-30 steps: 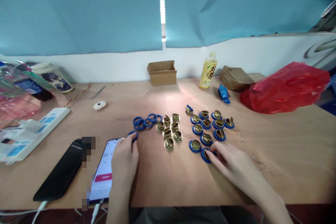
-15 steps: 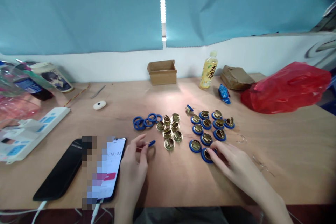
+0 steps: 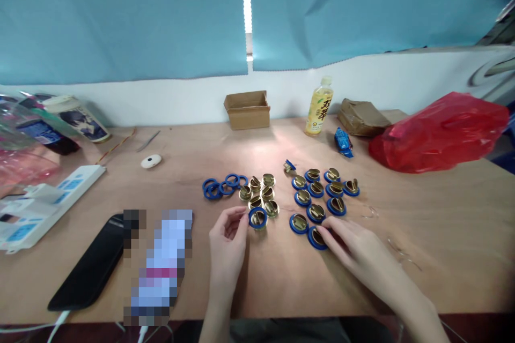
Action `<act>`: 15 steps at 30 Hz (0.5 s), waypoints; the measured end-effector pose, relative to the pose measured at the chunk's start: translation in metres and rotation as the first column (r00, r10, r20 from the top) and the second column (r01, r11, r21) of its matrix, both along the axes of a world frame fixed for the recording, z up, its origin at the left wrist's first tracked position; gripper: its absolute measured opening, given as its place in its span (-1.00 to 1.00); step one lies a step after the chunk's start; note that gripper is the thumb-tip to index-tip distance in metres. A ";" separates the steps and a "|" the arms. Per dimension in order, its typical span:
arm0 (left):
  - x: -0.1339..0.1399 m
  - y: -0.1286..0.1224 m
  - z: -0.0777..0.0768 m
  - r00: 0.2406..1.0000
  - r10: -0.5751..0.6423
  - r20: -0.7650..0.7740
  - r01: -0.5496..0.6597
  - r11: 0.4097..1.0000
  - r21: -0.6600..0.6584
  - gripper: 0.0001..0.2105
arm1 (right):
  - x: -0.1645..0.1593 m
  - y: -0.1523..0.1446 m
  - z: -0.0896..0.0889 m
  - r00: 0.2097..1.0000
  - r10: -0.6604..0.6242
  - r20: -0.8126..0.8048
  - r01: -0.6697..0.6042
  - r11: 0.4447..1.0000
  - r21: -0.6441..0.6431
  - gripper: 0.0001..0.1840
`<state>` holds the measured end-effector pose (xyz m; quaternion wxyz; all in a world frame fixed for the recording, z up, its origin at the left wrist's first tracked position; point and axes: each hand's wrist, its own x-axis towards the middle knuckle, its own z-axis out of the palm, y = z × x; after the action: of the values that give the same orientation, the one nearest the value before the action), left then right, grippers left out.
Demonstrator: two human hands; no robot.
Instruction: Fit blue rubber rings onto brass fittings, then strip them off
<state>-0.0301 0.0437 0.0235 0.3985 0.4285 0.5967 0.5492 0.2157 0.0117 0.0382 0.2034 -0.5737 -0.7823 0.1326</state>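
My left hand [image 3: 229, 244] pinches a blue ring [image 3: 251, 221] between thumb and fingers, over the front one of several bare brass-coloured round pieces [image 3: 271, 208]. Whether the ring touches that piece I cannot tell. My right hand [image 3: 356, 246] has thumb and fingertips closed on the edge of a brass piece with a blue ring [image 3: 313, 240], which lies on the table; the fingers partly hide it. Behind it stand several more blue-ringed brass pieces [image 3: 316, 212], each with a raised tab. Several loose blue rings [image 3: 209, 182] lie in a pile at the left.
Two phones, one black [image 3: 90, 262], lie at the left beside a white power strip [image 3: 64, 201]. Along the back are a small cardboard box [image 3: 249, 118], a yellow drink bottle [image 3: 319, 107], a blue wrapper [image 3: 343, 142] and a red plastic bag [image 3: 438, 136]. Thin curved wires [image 3: 402, 252] lie at the right.
My left hand has moved right with the blue ring, from beside the phone to the front bare brass piece. The ring has turned from edge-on to face-on. My right hand has stayed put.
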 end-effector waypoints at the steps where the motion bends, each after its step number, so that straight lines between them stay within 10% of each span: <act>1: 0.001 0.000 -0.002 1.000 0.008 -0.015 -0.008 1.000 -0.003 -0.85 | 0.000 0.000 0.000 1.000 0.000 0.000 0.000 1.000 -0.002 -0.74; 15: 0.010 -0.009 -0.005 0.877 0.036 -0.479 -0.014 0.999 0.049 -0.84 | -0.001 0.000 0.001 1.000 0.004 0.006 -0.004 1.000 -0.003 -0.73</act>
<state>-0.0204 0.0349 0.0182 0.2216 0.5522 0.6701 0.4439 0.2146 0.0114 0.0395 0.2001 -0.5730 -0.7836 0.1325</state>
